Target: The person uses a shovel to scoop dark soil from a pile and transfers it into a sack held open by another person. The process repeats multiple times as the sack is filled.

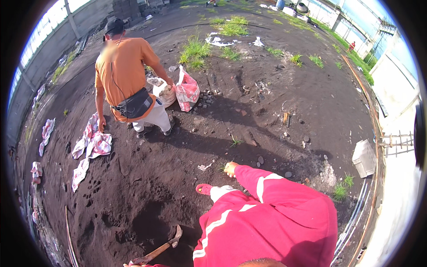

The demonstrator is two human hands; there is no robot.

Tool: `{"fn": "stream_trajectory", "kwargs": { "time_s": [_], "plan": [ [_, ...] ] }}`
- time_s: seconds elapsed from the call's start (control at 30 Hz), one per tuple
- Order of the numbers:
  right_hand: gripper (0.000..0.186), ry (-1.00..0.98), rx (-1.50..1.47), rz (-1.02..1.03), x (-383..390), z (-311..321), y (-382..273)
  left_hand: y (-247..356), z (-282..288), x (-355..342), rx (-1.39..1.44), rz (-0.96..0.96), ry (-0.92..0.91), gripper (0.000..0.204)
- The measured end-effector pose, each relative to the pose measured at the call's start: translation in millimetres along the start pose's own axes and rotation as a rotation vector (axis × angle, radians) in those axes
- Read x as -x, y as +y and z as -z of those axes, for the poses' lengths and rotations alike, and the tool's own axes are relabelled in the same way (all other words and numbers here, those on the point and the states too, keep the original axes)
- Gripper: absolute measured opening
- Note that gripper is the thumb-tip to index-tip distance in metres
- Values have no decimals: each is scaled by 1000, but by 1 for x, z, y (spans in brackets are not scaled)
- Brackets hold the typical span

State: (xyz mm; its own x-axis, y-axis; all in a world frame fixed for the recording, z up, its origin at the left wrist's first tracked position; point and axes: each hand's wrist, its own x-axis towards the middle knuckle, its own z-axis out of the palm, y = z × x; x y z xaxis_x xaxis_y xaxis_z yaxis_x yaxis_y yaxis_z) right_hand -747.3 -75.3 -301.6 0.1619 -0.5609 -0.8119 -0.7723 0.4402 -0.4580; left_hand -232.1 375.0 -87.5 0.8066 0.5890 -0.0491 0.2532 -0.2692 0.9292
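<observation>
My left hand is at the lower edge, mostly cut off, closed around the wooden handle of a pick-like tool. The tool's rusty, curved metal head lies over dark, loose soil beside a shadowed hollow. Stretched forward in a red sleeve with white bands, my right hand has its fingers curled in. A small grass tuft is right beside those fingers; whether they grip its blades is hidden. Below that hand, my red shoe and light trouser leg show on the soil.
Ahead on the left, a co-worker in an orange shirt bends, one hand at a red-and-white sack, the other near crumpled sacks on the ground. Stones lie ahead of me. Right are a grey block, pipes and a white wall.
</observation>
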Motion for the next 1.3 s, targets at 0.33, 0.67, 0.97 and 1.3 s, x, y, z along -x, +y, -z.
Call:
{"fn": "stream_trajectory", "kwargs": {
  "time_s": [0.33, 0.67, 0.97, 1.3],
  "plan": [
    [25, 103, 5, -64, 16, 0, 46, -38, -12, -39, 269, 248, -37, 46],
    [18, 26, 61, -53, 28, 8, 45, -51, 1, -38, 333, 260, -74, 45],
    [15, -6, 91, -3, 24, 1, 10, -33, 45, 17, 240, 242, -34, 49],
    [22, 21, 73, 49, 14, -11, -7, -67, 70, 12, 274, 209, 19, 51]
  ]
}}
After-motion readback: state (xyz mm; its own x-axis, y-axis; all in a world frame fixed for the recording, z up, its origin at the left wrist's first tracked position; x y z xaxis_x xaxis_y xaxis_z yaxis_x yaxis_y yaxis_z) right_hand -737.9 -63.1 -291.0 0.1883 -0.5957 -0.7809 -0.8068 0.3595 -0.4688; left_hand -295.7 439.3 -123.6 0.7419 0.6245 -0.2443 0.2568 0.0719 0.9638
